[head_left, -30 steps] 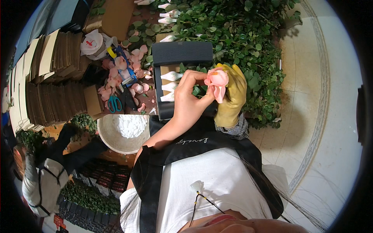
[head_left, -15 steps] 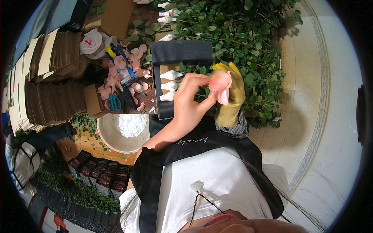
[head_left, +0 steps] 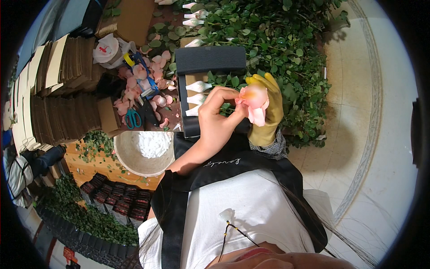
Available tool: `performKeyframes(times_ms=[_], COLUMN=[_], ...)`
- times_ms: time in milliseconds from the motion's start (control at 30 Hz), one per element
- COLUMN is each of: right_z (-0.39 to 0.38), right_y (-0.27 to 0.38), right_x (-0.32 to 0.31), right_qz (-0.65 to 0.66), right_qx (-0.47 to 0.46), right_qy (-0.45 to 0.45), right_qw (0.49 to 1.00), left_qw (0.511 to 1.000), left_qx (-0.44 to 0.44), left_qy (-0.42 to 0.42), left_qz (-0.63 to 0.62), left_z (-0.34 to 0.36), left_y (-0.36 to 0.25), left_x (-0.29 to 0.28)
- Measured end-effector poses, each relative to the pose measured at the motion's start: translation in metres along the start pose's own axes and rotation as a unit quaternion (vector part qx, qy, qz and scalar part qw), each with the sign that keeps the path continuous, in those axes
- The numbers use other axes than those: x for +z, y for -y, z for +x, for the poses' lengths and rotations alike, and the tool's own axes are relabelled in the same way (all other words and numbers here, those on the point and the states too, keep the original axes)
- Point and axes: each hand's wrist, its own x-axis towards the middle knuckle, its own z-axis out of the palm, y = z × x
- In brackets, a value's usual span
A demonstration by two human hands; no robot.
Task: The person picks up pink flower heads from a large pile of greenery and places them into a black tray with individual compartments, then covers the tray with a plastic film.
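Note:
A pale pink rose (head_left: 256, 99) is in front of my chest, its bloom facing me. My right hand (head_left: 272, 115), in a yellow glove, is closed round it from behind and to the right; the stem is hidden. My bare left hand (head_left: 218, 117) pinches a petal at the bloom's left edge between thumb and forefinger. One lower petal hangs loosely outward. Just beyond my left hand, several rose heads in white net sleeves (head_left: 196, 98) lie in a row by a black ribbed block (head_left: 210, 60).
Leafy green stems (head_left: 295, 67) cover the table's right side. To the left lie loose pink petals (head_left: 132, 92), teal-handled scissors (head_left: 133, 119) and stacked cardboard sheets (head_left: 62, 112). A round tub (head_left: 127, 159) of white pieces stands below the table edge.
My left fingertips have shifted slightly left and down, drawing a petal out at the rose's left edge. The bloom has tilted and shows more of its centre. My right hand stays nearly still.

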Motion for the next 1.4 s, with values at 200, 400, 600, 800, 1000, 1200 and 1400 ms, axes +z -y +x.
performKeyframes(times_ms=[200,400,600,800,1000,1200,1400], right_z=[-0.011,0.000,0.006,0.013,-0.030,0.003,-0.008], right_y=[0.013,0.006,0.002,-0.021,-0.048,-0.009,-0.011], right_x=[0.008,-0.006,-0.012,-0.030,-0.016,-0.017,-0.018], right_qz=[0.269,0.480,0.502,0.369,0.414,0.438,0.412], right_qx=[0.255,0.319,0.314,0.104,0.168,0.287,0.226], right_qy=[-0.020,0.076,0.152,0.295,0.198,0.239,0.219], right_qw=[0.929,0.814,0.791,0.875,0.872,0.818,0.855], left_qw=[0.984,0.969,0.967,0.932,0.857,0.977,0.970], left_qx=[0.087,0.139,0.133,0.054,0.008,0.035,0.126], left_qy=[0.035,0.050,0.083,-0.014,0.093,0.092,0.077], left_qz=[0.149,0.196,0.200,0.357,0.507,0.188,0.195], left_z=[0.013,0.021,0.028,0.029,0.023,0.014,0.018], left_y=[-0.018,-0.024,-0.034,-0.036,-0.013,-0.027,-0.012], left_x=[-0.011,-0.021,-0.034,-0.079,-0.101,-0.041,-0.032])
